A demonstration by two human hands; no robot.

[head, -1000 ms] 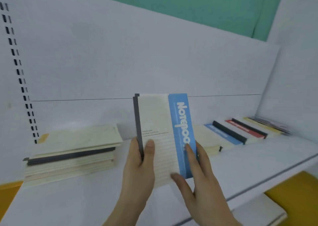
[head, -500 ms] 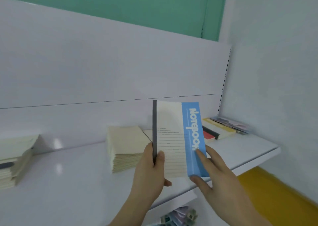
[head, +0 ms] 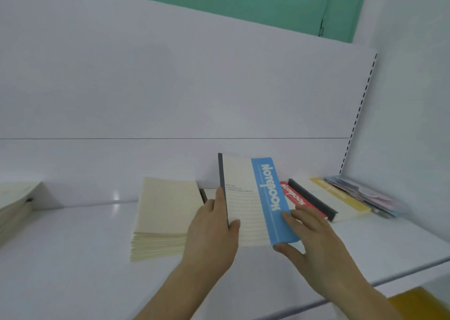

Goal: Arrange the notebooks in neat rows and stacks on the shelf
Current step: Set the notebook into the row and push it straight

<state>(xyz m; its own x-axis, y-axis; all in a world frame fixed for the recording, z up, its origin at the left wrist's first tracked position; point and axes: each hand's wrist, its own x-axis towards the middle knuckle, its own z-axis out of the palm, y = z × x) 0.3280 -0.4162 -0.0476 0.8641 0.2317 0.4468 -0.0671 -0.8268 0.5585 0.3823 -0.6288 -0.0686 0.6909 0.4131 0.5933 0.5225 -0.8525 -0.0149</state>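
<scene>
We hold the cream lined-cover notebook w/ blue title band and dark grey spine (head: 255,203) nearly upright above the white shelf board (head: 73,259), between the stack of plain cream notebooks (head: 163,220) on its left and the fanned row of flat notebooks on its right: red-band notebook (head: 295,198), a dark-spined one (head: 314,201), yellow-band one (head: 341,198). Left hand (head: 214,232) is clamped on the spine edge, thumb across the front cover, fingers behind. Right hand (head: 309,232) is not gripping; straight fingers rest on the blue band, thumb props the bottom corner. Risk 1: grip is on one edge only, so if the right hand lifts early the cover may flop open or the book may pivot and drop. Risk 2: lowering it rightward could snag the red-band notebook and skew the row. Risk 3: the left wrist sits just beside the cream stack; a sideways sweep could shear its top copies. Recommend keeping both hands on until it lies flat.
</scene>
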